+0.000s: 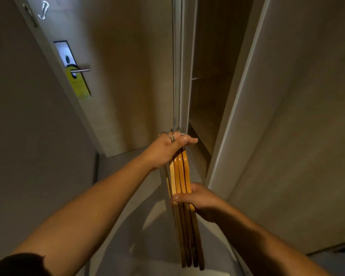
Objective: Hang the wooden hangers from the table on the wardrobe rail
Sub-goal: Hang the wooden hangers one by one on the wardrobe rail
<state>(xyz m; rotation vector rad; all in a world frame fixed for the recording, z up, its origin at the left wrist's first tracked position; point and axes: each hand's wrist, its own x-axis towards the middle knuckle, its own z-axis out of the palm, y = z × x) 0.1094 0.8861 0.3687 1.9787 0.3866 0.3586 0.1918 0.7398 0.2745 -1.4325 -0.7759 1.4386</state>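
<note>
Item: bundle of wooden hangers (182, 176), carried before the open wardrobe (209, 76). Your left hand (167, 150) clamped the hooks (172, 135); your right hand (199, 198) closed round the bars. Rail unseen. Best practice: free one hook at a time.

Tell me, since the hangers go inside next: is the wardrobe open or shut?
Open. The wardrobe door stands swung aside, showing the dark interior and a shelf. No rail is visible.

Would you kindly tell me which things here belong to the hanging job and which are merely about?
Job: hangers, left hand, right hand, wardrobe.
About: door handle, yellow door tag, wall hook.
</note>
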